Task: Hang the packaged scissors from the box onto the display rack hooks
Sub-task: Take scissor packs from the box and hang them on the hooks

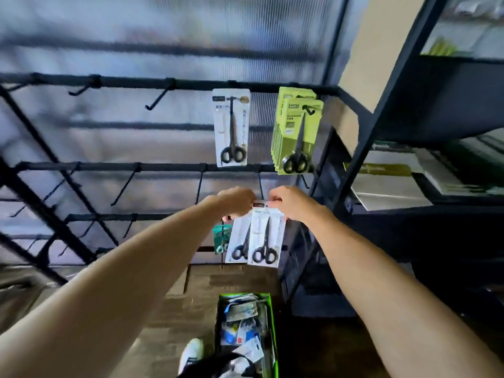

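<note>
Both hands are raised to the rack: the left hand (236,201) and the right hand (289,202) each pinch a top corner of the front white scissors pack (265,236), fingers curled over its header card, whose dark label is too blurred to read. Just behind it and to the left hangs a second white pack (237,241), overlapping it, so two white packs sit directly under the hands. A teal pack (219,237) shows partly behind these, lower left of the left hand. Above the hands, one white pack (231,126) hangs alone, printed with East Asian characters I cannot read; up and right of the right hand a stack of green packs (297,135) carries the word "SCISSORS", the count unclear since they overlap. Left of the left hand the black hooks (156,98) on the rack bars (136,84) stand bare, giving open room; right of the right hand a black shelf frame (381,110) crowds close. Below the forearms sits the green box (268,317), filled with mixed packs, beside a white shoe (192,353).
</note>
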Demonstrator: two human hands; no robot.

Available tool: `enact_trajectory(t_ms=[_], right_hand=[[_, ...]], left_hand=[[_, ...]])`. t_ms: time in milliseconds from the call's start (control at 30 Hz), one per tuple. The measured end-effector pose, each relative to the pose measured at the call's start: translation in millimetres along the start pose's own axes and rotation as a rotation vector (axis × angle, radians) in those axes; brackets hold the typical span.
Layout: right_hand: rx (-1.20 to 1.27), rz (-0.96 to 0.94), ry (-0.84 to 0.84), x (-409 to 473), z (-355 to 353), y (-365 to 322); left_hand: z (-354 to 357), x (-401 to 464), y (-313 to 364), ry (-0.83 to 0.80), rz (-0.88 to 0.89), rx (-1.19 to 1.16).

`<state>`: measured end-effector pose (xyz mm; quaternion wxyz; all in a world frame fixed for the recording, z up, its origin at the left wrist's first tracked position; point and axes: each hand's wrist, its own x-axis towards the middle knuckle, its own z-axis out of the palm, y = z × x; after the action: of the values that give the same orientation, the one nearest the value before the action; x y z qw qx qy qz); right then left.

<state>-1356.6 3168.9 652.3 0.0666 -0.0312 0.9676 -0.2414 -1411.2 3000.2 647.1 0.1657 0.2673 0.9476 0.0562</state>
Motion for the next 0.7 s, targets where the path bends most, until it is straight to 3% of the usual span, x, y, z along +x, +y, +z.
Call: enact_trajectory(t_ms=[200,367,700], right_hand=[[-0.025,-0.122,0.057,10.2,-34.0,-43.3],[-0.001,-0.206,0.172,16.7,-62.9,-74.8],[0.024,-0.29,0.476,31.7,-96.0,-118.8]], left_hand=[[-54.4,-41.7,-16.6,0.186,-0.122,-0.062],[-99.8,-67.2,-34.6,0.365,-0.163,0.026],[-167.0,-85.5,-53.5,0.486,-0.212,0.118]])
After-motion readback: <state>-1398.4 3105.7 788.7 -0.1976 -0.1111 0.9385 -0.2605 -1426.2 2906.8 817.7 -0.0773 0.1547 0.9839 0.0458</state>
